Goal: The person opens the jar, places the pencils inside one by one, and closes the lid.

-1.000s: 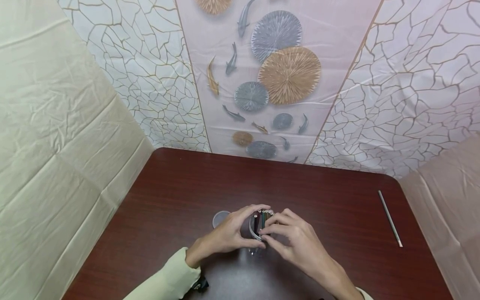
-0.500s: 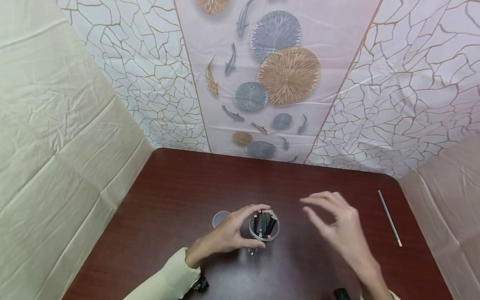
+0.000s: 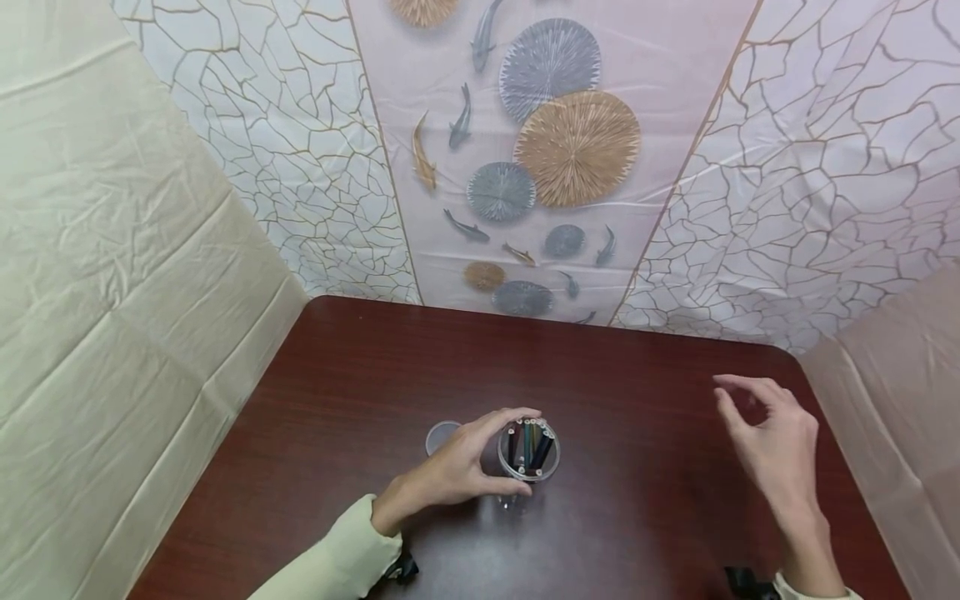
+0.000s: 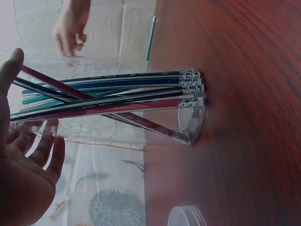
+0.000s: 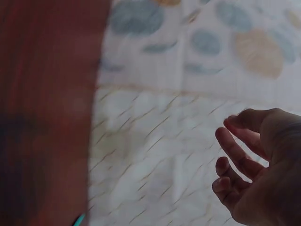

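Observation:
My left hand (image 3: 461, 467) grips a clear plastic jar (image 3: 554, 471) around its side near the mouth. Several pencils (image 4: 155, 105), red, blue, green and dark, lean inside it, their eraser ends at the base in the left wrist view. My right hand (image 3: 780, 433) is in the air over the right of the table, holding nothing, thumb and fingertips close together. A lone teal pencil (image 4: 150, 38) lies on the table below it. In the head view the hand hides this pencil; its tip (image 5: 79, 219) shows in the right wrist view.
A round clear lid (image 3: 441, 435) lies on the table just left of the jar, partly behind my left hand. The dark red wooden table (image 3: 375, 358) ends at a patterned cloth (image 3: 525, 250) behind, with plain cloth walls at both sides.
My right hand has left the jar's mouth and moved right, to above the lone pencil. My left hand and the jar have stayed in place.

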Action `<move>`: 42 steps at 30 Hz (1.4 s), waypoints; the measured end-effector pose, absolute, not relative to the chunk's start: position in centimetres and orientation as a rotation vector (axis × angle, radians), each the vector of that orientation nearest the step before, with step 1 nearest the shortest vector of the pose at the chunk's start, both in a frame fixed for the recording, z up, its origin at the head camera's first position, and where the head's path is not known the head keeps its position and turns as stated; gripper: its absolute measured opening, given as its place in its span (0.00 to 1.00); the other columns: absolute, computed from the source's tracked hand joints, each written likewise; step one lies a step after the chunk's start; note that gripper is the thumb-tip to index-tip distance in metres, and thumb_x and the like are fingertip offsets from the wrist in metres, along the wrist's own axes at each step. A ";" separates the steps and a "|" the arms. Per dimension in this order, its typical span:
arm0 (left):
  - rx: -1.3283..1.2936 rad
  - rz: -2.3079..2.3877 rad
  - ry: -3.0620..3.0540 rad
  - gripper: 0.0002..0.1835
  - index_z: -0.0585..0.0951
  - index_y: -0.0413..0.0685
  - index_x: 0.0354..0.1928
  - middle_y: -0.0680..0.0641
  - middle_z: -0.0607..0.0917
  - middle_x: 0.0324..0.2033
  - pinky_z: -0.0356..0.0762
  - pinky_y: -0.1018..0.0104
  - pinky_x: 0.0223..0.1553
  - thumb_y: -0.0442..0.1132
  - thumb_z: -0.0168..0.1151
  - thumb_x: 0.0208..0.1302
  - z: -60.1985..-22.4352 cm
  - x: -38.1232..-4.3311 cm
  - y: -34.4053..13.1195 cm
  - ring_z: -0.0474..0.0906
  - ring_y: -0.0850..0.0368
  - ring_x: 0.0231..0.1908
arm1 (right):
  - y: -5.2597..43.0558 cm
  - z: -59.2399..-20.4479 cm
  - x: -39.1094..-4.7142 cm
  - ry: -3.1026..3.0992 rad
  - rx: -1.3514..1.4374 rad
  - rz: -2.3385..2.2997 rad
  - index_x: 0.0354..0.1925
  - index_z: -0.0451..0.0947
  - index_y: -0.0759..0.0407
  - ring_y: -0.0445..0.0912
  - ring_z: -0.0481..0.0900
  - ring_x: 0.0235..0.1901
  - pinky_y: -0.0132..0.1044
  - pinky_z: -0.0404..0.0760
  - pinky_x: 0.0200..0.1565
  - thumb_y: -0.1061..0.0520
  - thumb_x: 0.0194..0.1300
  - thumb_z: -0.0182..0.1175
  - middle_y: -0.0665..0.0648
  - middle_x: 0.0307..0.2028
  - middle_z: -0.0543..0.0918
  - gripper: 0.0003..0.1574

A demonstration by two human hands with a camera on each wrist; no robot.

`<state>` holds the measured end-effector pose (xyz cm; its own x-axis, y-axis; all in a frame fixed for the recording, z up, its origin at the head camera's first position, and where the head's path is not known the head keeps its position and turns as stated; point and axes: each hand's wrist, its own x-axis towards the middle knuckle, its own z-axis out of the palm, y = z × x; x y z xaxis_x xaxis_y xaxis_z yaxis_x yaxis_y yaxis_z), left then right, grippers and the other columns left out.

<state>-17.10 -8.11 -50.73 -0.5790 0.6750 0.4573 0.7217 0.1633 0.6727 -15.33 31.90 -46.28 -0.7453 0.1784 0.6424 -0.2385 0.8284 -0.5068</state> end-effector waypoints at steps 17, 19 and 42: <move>-1.415 -1.411 -2.357 0.51 0.66 0.52 0.79 0.46 0.77 0.70 0.73 0.57 0.69 0.45 0.85 0.57 -50.7 -17.2 -8.1 0.75 0.57 0.68 | 40.9 -52.0 -15.9 -2.615 -0.611 0.666 0.56 0.85 0.63 0.78 0.77 0.48 0.66 0.71 0.35 0.57 0.71 0.62 0.73 0.52 0.85 0.18; -1.416 -1.407 -2.356 0.51 0.66 0.52 0.79 0.48 0.77 0.71 0.73 0.57 0.69 0.45 0.85 0.57 -50.7 -17.2 -8.2 0.75 0.57 0.68 | 41.6 -52.6 -15.9 -2.656 -0.625 0.645 0.56 0.84 0.64 0.78 0.77 0.48 0.65 0.71 0.34 0.56 0.72 0.62 0.73 0.51 0.86 0.19; -1.416 -1.389 -2.360 0.51 0.66 0.51 0.79 0.50 0.76 0.72 0.72 0.57 0.70 0.45 0.85 0.57 -50.8 -17.2 -8.1 0.74 0.56 0.69 | 45.3 -56.4 -16.3 -2.816 -0.830 0.661 0.53 0.81 0.68 0.80 0.77 0.46 0.67 0.73 0.36 0.52 0.72 0.58 0.73 0.47 0.85 0.22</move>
<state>-17.17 -8.14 -50.77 -0.5766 0.6763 0.4584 0.7291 0.1726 0.6623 -16.30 45.26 -56.42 -0.8396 0.5431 0.0031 0.4850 0.7524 -0.4457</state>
